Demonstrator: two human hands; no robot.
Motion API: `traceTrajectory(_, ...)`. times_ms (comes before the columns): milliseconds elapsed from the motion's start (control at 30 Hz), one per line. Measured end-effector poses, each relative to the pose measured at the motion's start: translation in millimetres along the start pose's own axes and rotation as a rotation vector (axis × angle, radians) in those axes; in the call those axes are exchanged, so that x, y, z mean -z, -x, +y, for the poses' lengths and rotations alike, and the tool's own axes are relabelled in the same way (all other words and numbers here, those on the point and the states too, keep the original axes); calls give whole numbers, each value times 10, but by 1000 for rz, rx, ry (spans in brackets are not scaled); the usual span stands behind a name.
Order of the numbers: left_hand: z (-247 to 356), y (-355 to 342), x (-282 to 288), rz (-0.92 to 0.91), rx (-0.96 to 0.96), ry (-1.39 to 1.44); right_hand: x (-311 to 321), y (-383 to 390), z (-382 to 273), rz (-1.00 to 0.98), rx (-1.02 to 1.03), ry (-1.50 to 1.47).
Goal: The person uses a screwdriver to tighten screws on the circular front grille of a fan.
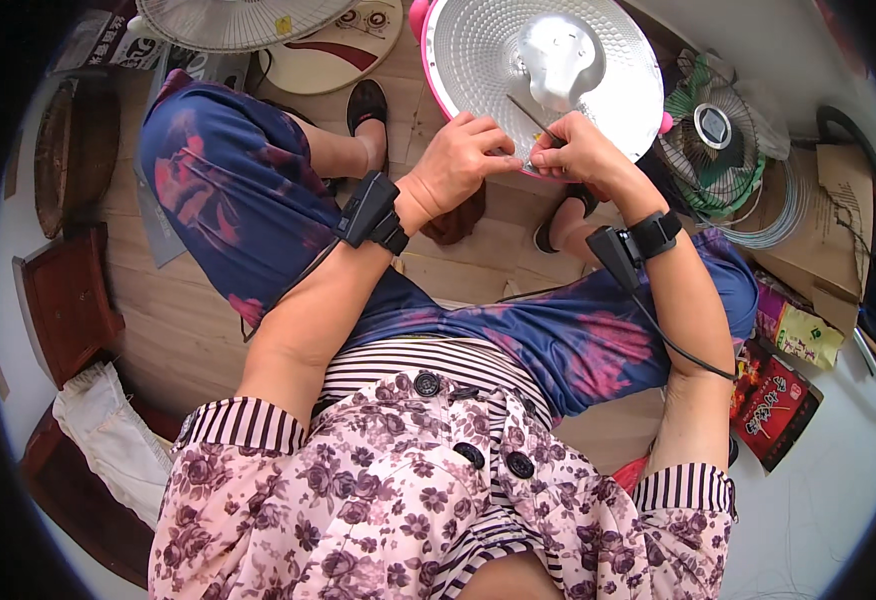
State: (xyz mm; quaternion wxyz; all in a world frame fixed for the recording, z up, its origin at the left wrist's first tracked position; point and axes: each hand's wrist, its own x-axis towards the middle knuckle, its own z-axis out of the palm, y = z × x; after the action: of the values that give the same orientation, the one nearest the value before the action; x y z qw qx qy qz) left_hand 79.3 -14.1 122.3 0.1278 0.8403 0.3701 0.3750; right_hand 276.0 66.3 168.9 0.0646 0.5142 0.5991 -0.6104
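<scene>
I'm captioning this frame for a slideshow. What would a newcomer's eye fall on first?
The shiny ribbed reflector dish with a pink rim, top centre, stands out most. Just below its bulb-shaped centre, the left hand and right hand meet at the rim, the right holding a thin metal tool. A green fan sits right.

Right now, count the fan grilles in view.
2: a white grille at the top left edge, cut off by the frame, and a green grille right of the silver reflector dish. Others may be hidden.
</scene>
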Motion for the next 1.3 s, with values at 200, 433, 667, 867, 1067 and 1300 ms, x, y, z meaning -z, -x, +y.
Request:
traceTrajectory(200, 10, -3, 8, -8, 8, 4, -22, -8, 2, 90, 93, 175)
traceTrajectory(433, -5, 16, -7, 3, 17, 14, -74, 90, -57, 116, 127, 162)
traceTrajectory(667, -2, -1, -2, 15, 16, 21, -60, 112, -76, 81, 56, 49)
traceTrajectory(867, -19, 1, -21, 24, 18, 33, -92, 109, -82, 112, 65, 59)
traceTrajectory(1067, -26, 6, -24, 33, 41, 46, -136, 106, -76, 165, 183, 157)
traceTrajectory(1300, -23, 4, -10, 33, 40, 52, -151, 145, -106, 190, 253, 290)
